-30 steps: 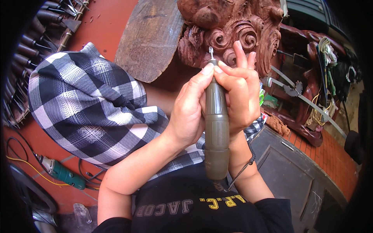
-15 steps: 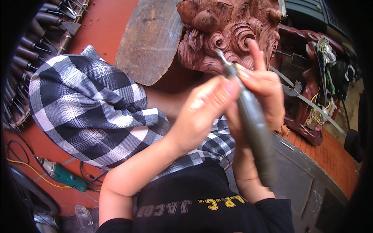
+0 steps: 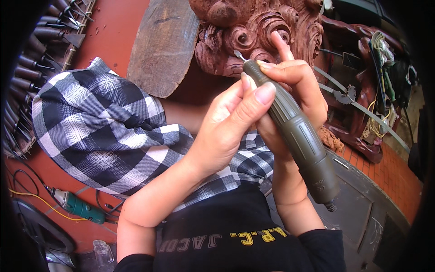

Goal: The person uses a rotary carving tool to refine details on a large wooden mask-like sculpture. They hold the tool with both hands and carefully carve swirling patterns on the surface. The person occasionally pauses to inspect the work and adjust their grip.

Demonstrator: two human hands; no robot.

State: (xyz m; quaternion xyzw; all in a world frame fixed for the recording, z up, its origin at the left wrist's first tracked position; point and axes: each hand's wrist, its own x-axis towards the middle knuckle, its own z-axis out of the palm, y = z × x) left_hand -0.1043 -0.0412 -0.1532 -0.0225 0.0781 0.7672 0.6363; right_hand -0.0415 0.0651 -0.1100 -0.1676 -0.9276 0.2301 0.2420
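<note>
A dark olive rotary carving tool (image 3: 299,129) lies slanted between my two hands, its thick end toward me. At its nose a small metal burr (image 3: 239,55) overlaps the lower edge of a reddish-brown wood carving (image 3: 260,25) with swirled curls; whether it touches the wood I cannot tell. My left hand (image 3: 226,122) grips the tool from the left, its thumb lying along the body. Around the nose from the right closes my right hand (image 3: 299,86), one finger stretched out to a carved curl.
Left of the carving stands a flat brown wooden board (image 3: 164,50). Chisels (image 3: 29,63) line a rack at the far left. On the red floor lies a green angle grinder (image 3: 79,206) with cords, near a clear glass mug (image 3: 103,254). Carved dark-red furniture (image 3: 362,129) stands right.
The tool's burr has shifted up and left, off the middle of a carved curl toward the carving's lower edge. Hands and tool, blurred before, now show sharply. Both hands keep their hold.
</note>
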